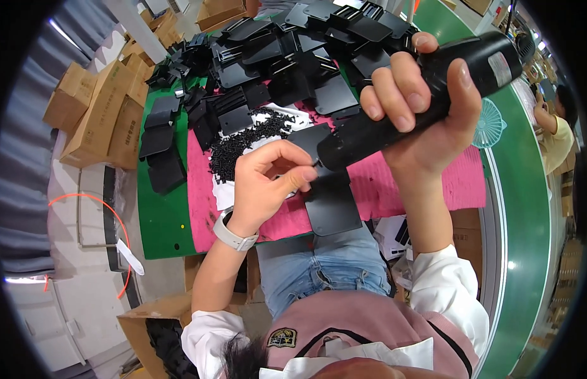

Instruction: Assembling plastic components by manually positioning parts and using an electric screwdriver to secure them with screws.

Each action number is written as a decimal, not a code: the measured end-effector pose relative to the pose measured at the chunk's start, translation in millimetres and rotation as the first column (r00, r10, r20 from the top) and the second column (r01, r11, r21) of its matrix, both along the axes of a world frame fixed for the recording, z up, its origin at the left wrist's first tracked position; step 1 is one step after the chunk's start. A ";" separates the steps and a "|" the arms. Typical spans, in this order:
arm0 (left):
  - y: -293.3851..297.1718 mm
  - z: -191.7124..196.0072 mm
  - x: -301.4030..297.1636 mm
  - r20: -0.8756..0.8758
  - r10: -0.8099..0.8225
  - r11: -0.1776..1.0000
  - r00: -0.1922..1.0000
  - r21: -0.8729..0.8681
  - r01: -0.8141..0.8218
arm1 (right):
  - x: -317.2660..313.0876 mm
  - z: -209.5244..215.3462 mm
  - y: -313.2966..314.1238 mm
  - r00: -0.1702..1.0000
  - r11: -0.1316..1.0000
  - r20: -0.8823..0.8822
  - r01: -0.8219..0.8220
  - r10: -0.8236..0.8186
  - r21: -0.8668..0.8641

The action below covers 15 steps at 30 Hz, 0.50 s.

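My right hand [432, 142] is wrapped round a black electric screwdriver [473, 60], its nose tilted down to the left. At that nose my left hand [262, 180] pinches what looks like a small black screw [317, 163] between thumb and forefinger. Below both hands lies a flat black plate [333, 208], overhanging the table's near edge; the screwdriver and fingers cover part of it. Left of it, a heap of small black screws [239, 150] is spread over a white cloth [225, 196].
A pink mat [426, 183] covers part of the green table [161, 234]. Black plate assemblies [262, 54] pile up at the back, with several more [164, 148] at left. A clear green dish [489, 124] stands at right. Cardboard boxes [101, 123] are stacked on the left; another person [554, 126] sits far right.
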State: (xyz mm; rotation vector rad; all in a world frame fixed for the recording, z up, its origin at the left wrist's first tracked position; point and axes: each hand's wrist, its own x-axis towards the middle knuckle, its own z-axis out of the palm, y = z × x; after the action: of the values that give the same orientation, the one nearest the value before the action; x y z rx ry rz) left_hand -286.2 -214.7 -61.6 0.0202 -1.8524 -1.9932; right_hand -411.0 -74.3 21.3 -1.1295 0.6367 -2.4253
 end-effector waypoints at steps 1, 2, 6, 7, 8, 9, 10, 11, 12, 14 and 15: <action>0.8 -0.1 -0.6 -0.028 -0.021 0.998 0.999 -0.063 0.019 | -5.0 2.6 3.8 0.998 0.997 0.010 -0.062 0.062 0.041; 1.1 -0.4 -0.8 -0.056 -0.044 0.991 0.998 -0.126 0.036 | -8.5 4.1 5.9 0.992 0.989 0.021 -0.125 0.123 0.082; 3.4 -0.6 4.0 0.123 0.280 0.843 0.952 -0.506 -0.182 | -9.2 2.6 16.8 0.974 0.961 -0.228 0.077 -0.015 0.266; 3.0 -1.3 2.8 0.132 0.315 0.814 0.940 -0.547 -0.196 | -10.7 0.8 18.4 0.971 0.956 -0.237 0.054 0.016 0.287; 2.2 -2.8 2.2 0.133 0.313 0.816 0.940 -0.544 -0.195 | -9.9 -0.6 18.3 0.971 0.955 -0.237 0.056 0.015 0.290; 0.5 -4.9 1.8 0.185 0.315 0.805 0.931 -0.572 -0.158 | -8.4 -2.2 16.5 0.972 0.950 -0.237 0.076 -0.002 0.304; -0.5 -6.9 1.4 0.237 0.318 0.793 0.918 -0.597 -0.121 | -7.5 -4.1 14.6 0.971 0.944 -0.237 0.095 -0.018 0.317; -0.7 -8.7 0.9 0.237 0.284 0.806 0.929 -0.583 -0.098 | -8.0 -6.8 12.9 0.974 0.945 -0.225 0.097 -0.025 0.313; -0.5 -8.2 0.2 0.238 0.283 0.807 0.929 -0.583 -0.097 | -8.2 -8.4 11.8 0.974 0.945 -0.224 0.097 -0.026 0.313; 0.8 -4.5 -1.1 0.278 0.248 0.837 0.928 -0.543 -0.061 | -8.8 -9.9 10.5 0.972 0.923 -0.226 0.138 -0.057 0.360; 1.0 -1.7 -0.1 0.280 0.253 0.836 0.926 -0.545 -0.064 | -8.5 -10.5 9.3 0.973 0.924 -0.224 0.133 -0.053 0.359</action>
State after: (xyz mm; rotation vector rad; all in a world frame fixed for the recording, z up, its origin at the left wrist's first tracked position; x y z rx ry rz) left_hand -286.3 -213.7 -63.3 0.3730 -2.4762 -1.3674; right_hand -419.5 -65.0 10.8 -1.2206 1.1868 -2.1438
